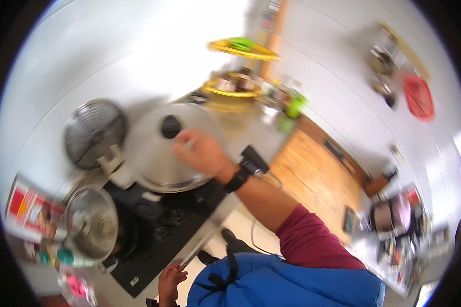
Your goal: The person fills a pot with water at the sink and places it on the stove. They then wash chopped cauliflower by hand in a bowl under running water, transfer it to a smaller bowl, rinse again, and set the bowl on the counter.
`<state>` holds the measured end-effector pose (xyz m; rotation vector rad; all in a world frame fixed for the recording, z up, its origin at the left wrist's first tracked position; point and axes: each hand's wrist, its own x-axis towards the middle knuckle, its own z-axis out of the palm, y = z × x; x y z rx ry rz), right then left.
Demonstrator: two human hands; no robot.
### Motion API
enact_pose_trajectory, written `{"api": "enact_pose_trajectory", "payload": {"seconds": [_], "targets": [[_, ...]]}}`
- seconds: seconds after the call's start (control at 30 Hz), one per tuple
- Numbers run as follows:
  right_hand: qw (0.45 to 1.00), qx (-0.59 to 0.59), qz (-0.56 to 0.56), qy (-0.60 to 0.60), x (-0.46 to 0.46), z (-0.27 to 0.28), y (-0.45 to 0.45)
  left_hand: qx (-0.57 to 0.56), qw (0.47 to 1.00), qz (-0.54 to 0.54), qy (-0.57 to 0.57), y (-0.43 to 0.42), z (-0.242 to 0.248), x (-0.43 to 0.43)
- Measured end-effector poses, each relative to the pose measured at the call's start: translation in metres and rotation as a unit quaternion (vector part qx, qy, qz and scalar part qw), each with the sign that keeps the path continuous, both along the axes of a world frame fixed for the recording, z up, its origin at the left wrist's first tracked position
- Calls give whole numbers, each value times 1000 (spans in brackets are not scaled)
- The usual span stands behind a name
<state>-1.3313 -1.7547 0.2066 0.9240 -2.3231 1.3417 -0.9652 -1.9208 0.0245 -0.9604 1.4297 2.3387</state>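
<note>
My right hand (pixel 201 153), blurred and with curled fingers, is over a large round metal lid (pixel 153 161). Its fingers lie just below the lid's black knob (pixel 171 126); whether they touch it I cannot tell. A small pale spot shows at the fingers, too blurred to name. The lid covers a big vessel with a light-coloured side handle (pixel 119 169) on the black cooktop (pixel 157 245). Low in view, my left hand (pixel 171 282) is at the counter's front edge with bent fingers. A thin line runs from its fingertips, perhaps a slim utensil or the edge itself.
A metal bowl (pixel 92 222) with pale contents sits left on the cooktop. Behind it, a round wire-mesh rack (pixel 96 134) leans on the wall. A black-handled appliance (pixel 255 159) with a cord lies near my right wrist. Beyond are a wooden board (pixel 315 172) and a yellow corner shelf (pixel 230 92).
</note>
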Motion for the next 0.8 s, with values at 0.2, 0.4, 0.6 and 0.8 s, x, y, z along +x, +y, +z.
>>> {"api": "enact_pose_trajectory", "payload": {"seconds": [0.2, 0.4, 0.6, 0.8], "targets": [[926, 161, 142, -311, 133, -68, 147, 3, 994, -111, -5, 33, 10, -30], [807, 360, 42, -466, 233, -177, 292, -65, 976, -206, -2, 82, 22, -49], [779, 317, -86, -535, 338, -240, 420, -102, 954, -282, 13, 166, 22, -53], [741, 265, -224, -575, 439, -270, 513, -116, 912, -394, 5, 248, 18, -53]]}}
